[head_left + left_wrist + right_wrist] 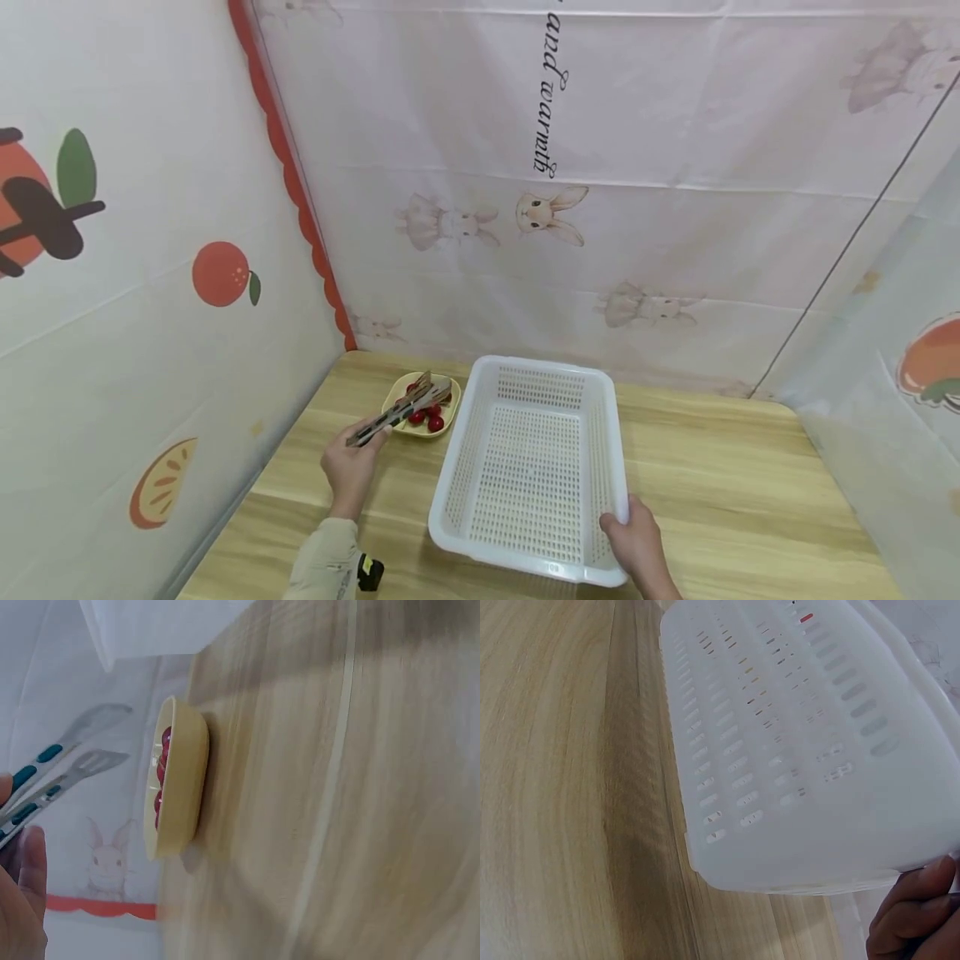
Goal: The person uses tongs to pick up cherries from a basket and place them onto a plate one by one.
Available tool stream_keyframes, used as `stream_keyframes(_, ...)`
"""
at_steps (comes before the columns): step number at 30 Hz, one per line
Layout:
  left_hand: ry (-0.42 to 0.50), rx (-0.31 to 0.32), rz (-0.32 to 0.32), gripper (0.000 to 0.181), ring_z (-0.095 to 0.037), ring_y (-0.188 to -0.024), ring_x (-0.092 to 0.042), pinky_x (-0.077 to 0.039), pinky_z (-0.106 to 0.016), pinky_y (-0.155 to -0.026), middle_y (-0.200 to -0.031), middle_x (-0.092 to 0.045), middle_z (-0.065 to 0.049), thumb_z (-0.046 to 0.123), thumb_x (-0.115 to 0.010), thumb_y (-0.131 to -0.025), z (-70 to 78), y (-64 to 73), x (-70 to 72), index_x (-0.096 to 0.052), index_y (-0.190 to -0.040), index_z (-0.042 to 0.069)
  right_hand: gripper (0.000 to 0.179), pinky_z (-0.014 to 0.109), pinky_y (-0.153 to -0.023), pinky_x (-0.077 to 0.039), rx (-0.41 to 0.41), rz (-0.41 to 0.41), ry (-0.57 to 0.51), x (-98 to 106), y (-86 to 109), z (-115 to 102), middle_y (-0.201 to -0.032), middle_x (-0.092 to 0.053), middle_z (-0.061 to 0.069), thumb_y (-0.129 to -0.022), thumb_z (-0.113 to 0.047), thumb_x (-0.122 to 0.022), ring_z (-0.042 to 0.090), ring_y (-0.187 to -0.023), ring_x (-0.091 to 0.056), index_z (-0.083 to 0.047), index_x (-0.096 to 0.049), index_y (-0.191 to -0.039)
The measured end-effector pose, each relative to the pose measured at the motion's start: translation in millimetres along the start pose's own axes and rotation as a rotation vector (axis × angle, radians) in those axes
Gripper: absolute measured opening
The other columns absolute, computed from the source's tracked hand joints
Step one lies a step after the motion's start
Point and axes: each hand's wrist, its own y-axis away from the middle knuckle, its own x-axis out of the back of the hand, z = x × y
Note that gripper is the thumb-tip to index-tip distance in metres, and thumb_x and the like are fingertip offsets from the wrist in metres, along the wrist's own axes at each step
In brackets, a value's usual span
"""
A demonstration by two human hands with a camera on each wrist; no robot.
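My left hand (351, 464) grips a pair of tongs (54, 769) with green inlays on the handles. The tongs' two ends stand apart over a small yellow bowl (184, 776). Several red cherries (436, 423) lie in the bowl, partly hidden by the tongs in the head view. To the right of the bowl is a white perforated plastic basket (528, 475) with nothing inside it. My right hand (636, 535) pinches the basket's rim near its front right corner, thumb on the inner side. In the right wrist view its curled fingers (915, 907) show under the rim.
Everything stands on a wooden table (720, 483). A printed cloth wall (480, 125) closes off the back, and further cloth panels rise at left and right. A dark device (370, 572) sits at my left wrist, beside the sleeve (324, 560).
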Motion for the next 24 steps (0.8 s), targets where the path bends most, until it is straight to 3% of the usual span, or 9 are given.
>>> stream_keyframes(8, 0.140, 0.125, 0.119, 0.038, -0.007, -0.069, -0.065, -0.051, -0.019, -0.060, -0.096, -0.066, -0.015, 0.016, -0.084, -0.069, -17.0, 0.5, 11.9, -0.070, -0.101, 0.003, 0.049, 0.043, -0.066, -0.053, -0.034, -0.022, -0.022, -4, -0.8, 2, -0.106, -0.054, 0.032, -0.082, -0.003, -0.051, 0.044, -0.089, -0.060, 0.016, -0.038, -0.125)
stream_keyframes(14, 0.177, 0.173, 0.230, 0.040, -0.006, -0.071, -0.063, -0.050, -0.016, -0.060, -0.095, -0.064, -0.013, 0.014, -0.082, -0.070, -22.4, -1.1, 21.9, -0.068, -0.105, -0.001, 0.048, 0.043, -0.065, -0.053, -0.021, -0.003, -0.010, -5, 1.9, 4, -0.101, -0.057, 0.029, -0.081, -0.003, -0.053, 0.037, -0.082, -0.062, 0.017, -0.040, -0.123)
stream_keyframes(17, 0.198, 0.192, 0.269, 0.043, -0.006, -0.075, -0.063, -0.049, -0.016, -0.062, -0.095, -0.062, -0.012, 0.014, -0.082, -0.071, -27.6, -5.0, 27.6, -0.066, -0.107, -0.002, 0.048, 0.043, -0.065, -0.053, -0.025, -0.008, -0.014, -6, 1.7, 4, -0.102, -0.057, 0.029, -0.081, -0.003, -0.052, 0.038, -0.084, -0.062, 0.017, -0.041, -0.123)
stream_keyframes(24, 0.282, 0.311, 0.316, 0.051, -0.010, -0.084, -0.061, -0.049, -0.017, -0.070, -0.099, -0.063, -0.006, 0.017, -0.083, -0.069, -40.3, -19.5, 40.6, -0.064, -0.113, -0.001, 0.046, 0.044, -0.064, -0.053, 0.002, 0.025, 0.030, -2, -0.9, 1, -0.100, -0.057, 0.031, -0.080, -0.002, -0.053, 0.040, -0.082, -0.062, 0.018, -0.042, -0.120)
